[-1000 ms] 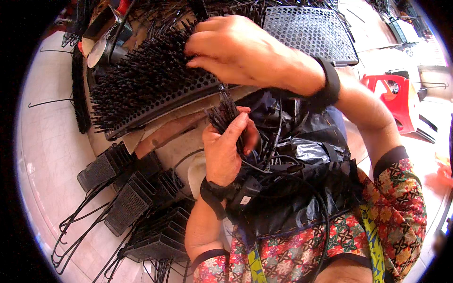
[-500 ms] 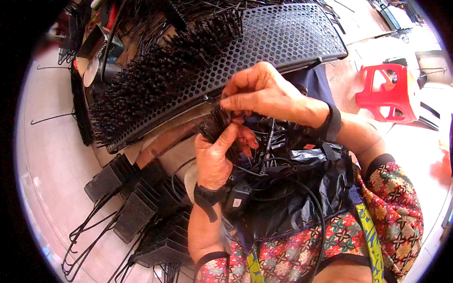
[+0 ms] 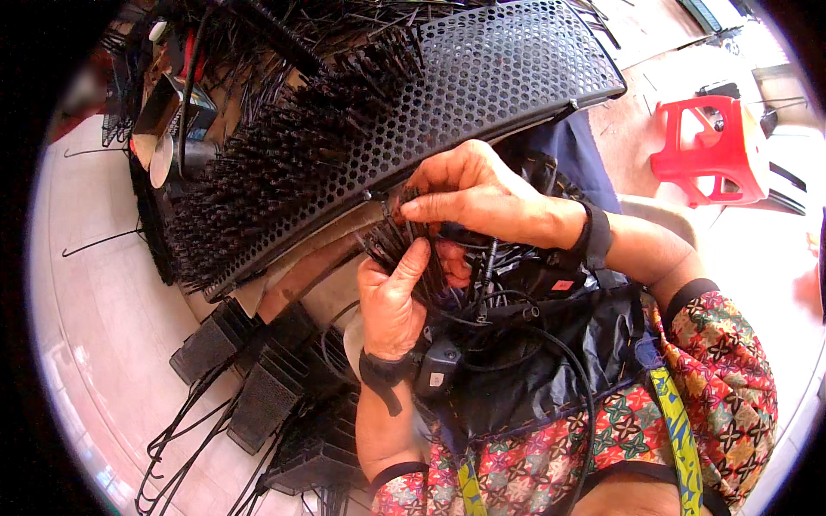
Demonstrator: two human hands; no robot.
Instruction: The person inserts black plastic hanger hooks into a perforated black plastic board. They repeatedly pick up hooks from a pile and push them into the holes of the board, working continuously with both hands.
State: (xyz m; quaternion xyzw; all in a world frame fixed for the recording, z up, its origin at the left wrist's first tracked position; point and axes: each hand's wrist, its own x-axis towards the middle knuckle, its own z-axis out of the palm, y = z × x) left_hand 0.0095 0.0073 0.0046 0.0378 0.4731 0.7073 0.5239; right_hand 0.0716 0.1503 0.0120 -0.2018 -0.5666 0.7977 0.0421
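Observation:
My left hand (image 3: 391, 301) is closed around a bundle of thin dark strips (image 3: 391, 245), its thumb pressed along them. Over the top of that bundle, my right hand (image 3: 469, 193) has thumb and forefinger pinched together; whatever small piece is between them is too hidden to name. Just beyond both hands lies a black perforated panel (image 3: 508, 64), slanted across the view. Dark bristle-like pieces (image 3: 275, 159) stand upright in its holes over the left part, while bare holes show at the right.
Black plastic sheeting (image 3: 551, 344) and a cable lie over my lap. Black box-shaped pieces with long wire hooks (image 3: 267, 387) rest on the floor at lower left. A red stool (image 3: 710, 155) stands at right. A metal cup (image 3: 185, 159) and a small box (image 3: 176, 107) sit at upper left.
The view has shifted slightly. My right fingertips are a little farther from the panel's edge, near the bundle's tips. The strips in my left hand look more fanned out.

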